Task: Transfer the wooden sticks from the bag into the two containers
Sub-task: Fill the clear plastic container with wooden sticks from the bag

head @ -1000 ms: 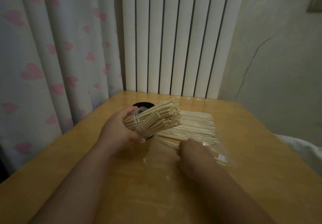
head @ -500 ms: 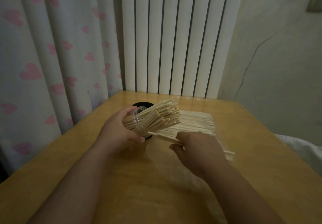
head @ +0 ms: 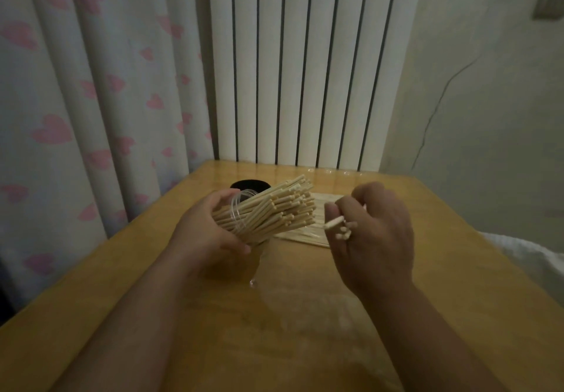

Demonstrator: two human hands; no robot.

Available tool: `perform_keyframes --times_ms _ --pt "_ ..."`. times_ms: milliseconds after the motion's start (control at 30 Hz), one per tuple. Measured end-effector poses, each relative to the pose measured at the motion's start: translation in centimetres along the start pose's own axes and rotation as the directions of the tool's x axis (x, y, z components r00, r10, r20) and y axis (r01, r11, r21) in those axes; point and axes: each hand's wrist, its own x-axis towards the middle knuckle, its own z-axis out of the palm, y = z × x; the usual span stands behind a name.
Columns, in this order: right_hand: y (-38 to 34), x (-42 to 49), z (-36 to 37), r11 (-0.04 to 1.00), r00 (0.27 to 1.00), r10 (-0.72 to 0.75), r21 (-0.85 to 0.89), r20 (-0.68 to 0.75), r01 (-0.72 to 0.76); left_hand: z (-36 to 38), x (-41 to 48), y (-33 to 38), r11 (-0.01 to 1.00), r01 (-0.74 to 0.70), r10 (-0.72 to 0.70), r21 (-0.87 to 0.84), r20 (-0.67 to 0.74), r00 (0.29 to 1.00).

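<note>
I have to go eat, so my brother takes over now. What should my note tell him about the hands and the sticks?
Left hand grips the clear container, tilted and packed with sticks. Right hand pinches a small bunch, raised beside it. The remaining sticks lie on the table; the black container stands behind, contents hidden. To do: slot in this bunch, then move the rest.

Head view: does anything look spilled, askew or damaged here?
Nothing is spilled. The clear container is tilted in the left hand, its wooden sticks fanning out of the mouth. The only damage is a thin crack running down the wall on the right.
</note>
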Motion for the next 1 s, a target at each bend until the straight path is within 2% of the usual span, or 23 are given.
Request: perform_keyframes --times_ms 167,367,433,500,533,667,800,900,1000 --pt "-0.1 -0.5 0.5 0.955 0.994 0.102 0.283 -0.042 -0.086 0.3 0.0 0.0 0.999 -0.005 0.004 0.033 0.026 1.000" --pt "-0.4 -0.3 1.4 0.845 0.954 0.297 0.476 -0.037 -0.244 0.3 0.1 -0.3 0.997 -0.015 0.012 0.069 0.051 0.999" --pt "-0.8 0.0 1.1 0.745 0.917 0.397 0.571 0.034 -0.344 0.3 0.1 -0.3 0.996 -0.018 0.012 0.085 0.061 0.998" --pt "-1.5 0.3 0.8 0.561 0.835 0.515 0.659 0.196 -0.501 0.4 0.2 -0.3 0.994 -0.024 0.018 0.110 0.064 0.998" --pt "-1.8 0.4 0.7 0.503 0.799 0.536 0.656 0.274 -0.563 0.4 0.1 -0.3 0.992 -0.029 0.021 0.122 0.068 0.997" --pt "-2.5 0.1 1.0 0.431 0.719 0.517 0.585 0.465 -0.687 0.8 0.0 -0.1 0.982 -0.054 0.040 0.180 0.081 0.996" --pt "-2.2 0.0 1.7 0.455 0.719 0.529 0.565 0.451 -0.689 0.8 -0.1 0.0 0.975 -0.069 0.056 0.212 0.067 0.996" --pt "-2.3 0.0 1.8 0.402 0.707 0.541 0.598 0.456 -0.693 0.8 0.0 0.1 0.971 -0.073 0.059 0.228 0.068 0.996" --pt "-2.6 0.1 1.8 0.288 0.647 0.469 0.589 0.601 -0.755 0.8 -0.1 0.1 0.968 -0.077 0.061 0.241 0.071 0.996"
